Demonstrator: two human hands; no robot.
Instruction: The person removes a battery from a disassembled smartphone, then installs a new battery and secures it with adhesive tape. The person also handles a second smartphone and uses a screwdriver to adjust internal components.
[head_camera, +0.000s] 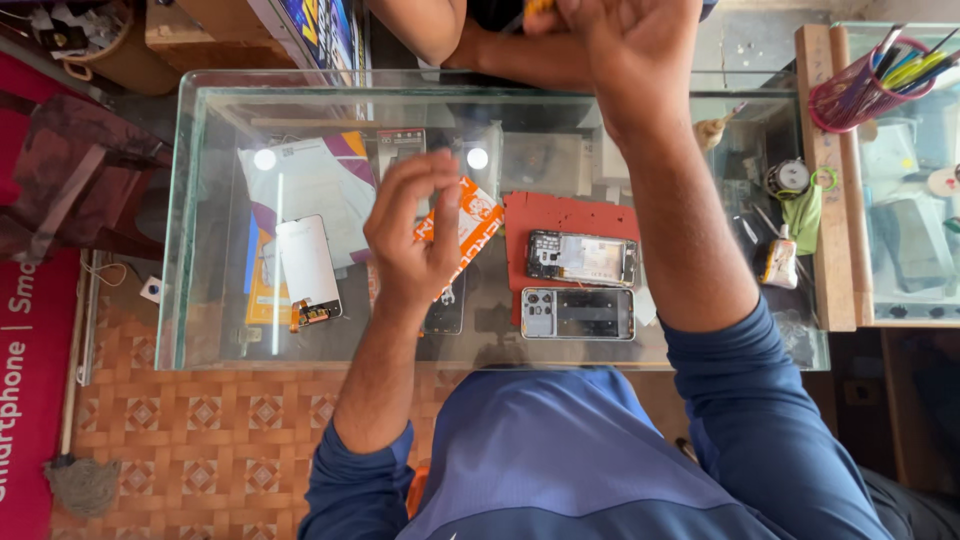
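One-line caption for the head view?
Both hands, left hand and right hand, raised above a glass counter bearing an opened phone.

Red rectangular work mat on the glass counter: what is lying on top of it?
On the red rectangular work mat lies an opened phone body with exposed internals. The detached grey phone back cover overlaps its lower edge. The right forearm covers the mat's right end.

Right hand (630, 50): fingertips cut off by top edge; object at fingertips mostly out of frame, kind cannot be told. Second person's arm (425, 25) left of it: cut off at top edge, hand hidden. Left hand (410, 235): fingers curled, pinch contents too small to tell; dark phone (445, 310) just below wrist partly hidden. Pen cup (860, 90) far right of right hand: pen tips cut off. Bench clutter beyond right forearm blurred.
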